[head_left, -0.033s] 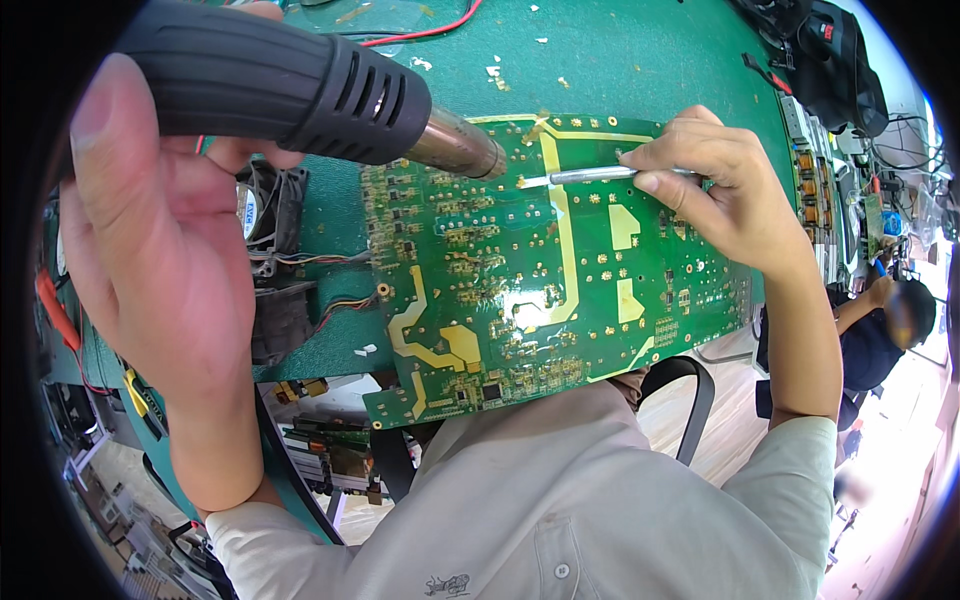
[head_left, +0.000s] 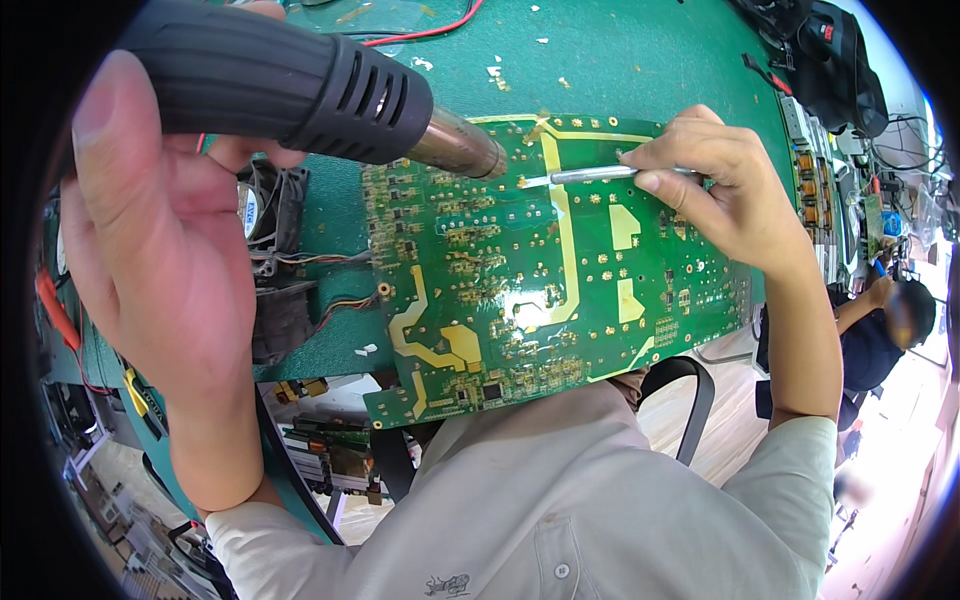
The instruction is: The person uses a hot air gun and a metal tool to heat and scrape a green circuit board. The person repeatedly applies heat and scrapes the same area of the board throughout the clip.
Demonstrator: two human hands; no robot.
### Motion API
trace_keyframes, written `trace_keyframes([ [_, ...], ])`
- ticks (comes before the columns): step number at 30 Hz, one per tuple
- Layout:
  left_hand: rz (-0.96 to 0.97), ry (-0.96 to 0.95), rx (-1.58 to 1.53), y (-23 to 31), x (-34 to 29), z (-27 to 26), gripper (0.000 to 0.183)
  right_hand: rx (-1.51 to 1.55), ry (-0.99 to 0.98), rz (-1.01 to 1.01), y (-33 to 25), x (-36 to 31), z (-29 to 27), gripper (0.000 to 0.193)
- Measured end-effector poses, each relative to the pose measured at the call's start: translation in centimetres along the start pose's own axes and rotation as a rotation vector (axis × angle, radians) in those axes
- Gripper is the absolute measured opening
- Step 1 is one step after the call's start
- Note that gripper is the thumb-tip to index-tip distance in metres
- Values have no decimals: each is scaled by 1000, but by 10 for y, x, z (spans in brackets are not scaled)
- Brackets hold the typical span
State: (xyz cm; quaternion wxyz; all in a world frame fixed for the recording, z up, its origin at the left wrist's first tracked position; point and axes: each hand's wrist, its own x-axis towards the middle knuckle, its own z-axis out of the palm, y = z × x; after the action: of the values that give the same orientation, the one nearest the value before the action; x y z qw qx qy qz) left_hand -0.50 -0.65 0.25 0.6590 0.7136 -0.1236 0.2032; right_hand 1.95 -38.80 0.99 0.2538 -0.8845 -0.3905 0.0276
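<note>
Gripping a black hot-air gun [head_left: 290,85] in the closed left hand [head_left: 150,250], the person pinches metal tweezers [head_left: 585,176] in the right hand [head_left: 715,180] over a green circuit board [head_left: 540,290].

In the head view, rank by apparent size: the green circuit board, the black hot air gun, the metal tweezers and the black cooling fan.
1. green circuit board
2. black hot air gun, though it is nearer the camera, so it looks enlarged
3. black cooling fan, partly hidden behind the left hand
4. metal tweezers, held in the right hand
</note>
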Motion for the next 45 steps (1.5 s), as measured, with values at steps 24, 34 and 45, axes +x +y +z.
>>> trace_keyframes([
  [24, -12, -65, 56, 6, -1, 6, 67, -185, -19, -125, -24, 16, -23, 12],
  [34, 2, -71, -81, 0, 2, 3, 57, -199, -94, -261, -50, 45, -31, 18],
  [45, 32, -109, -149, -5, 2, 1, 52, -264, -210, -274, -67, 67, -34, 15],
])
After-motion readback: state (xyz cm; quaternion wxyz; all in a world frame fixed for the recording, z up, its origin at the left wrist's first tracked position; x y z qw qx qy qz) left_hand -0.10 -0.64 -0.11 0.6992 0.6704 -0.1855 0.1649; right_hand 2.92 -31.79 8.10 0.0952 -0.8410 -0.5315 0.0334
